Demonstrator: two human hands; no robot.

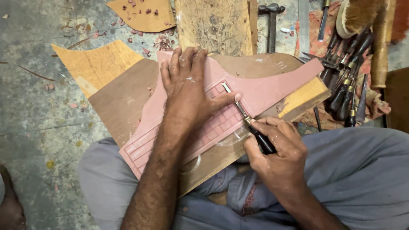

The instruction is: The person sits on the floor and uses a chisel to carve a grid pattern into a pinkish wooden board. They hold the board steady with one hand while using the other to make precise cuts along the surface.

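A pink curved sheet [272,87] with a carved grid of small rectangles lies on a brown board [123,100] across my lap. My left hand [187,87] presses flat on the pink sheet, fingers spread, thumb stretched toward the blade. My right hand [277,151] grips the dark handle of a chisel [243,111]. Its thin metal blade points up and left, with the tip on the carved grid just beside my left thumb.
Several dark-handled chisels [345,91] lie on a cloth at the right, with a wooden mallet [381,38] beside them. A hammer [272,21] and a wood plank [213,23] lie at the top. Yellow board offcuts [96,61] and pink shavings [164,42] sit on the concrete floor.
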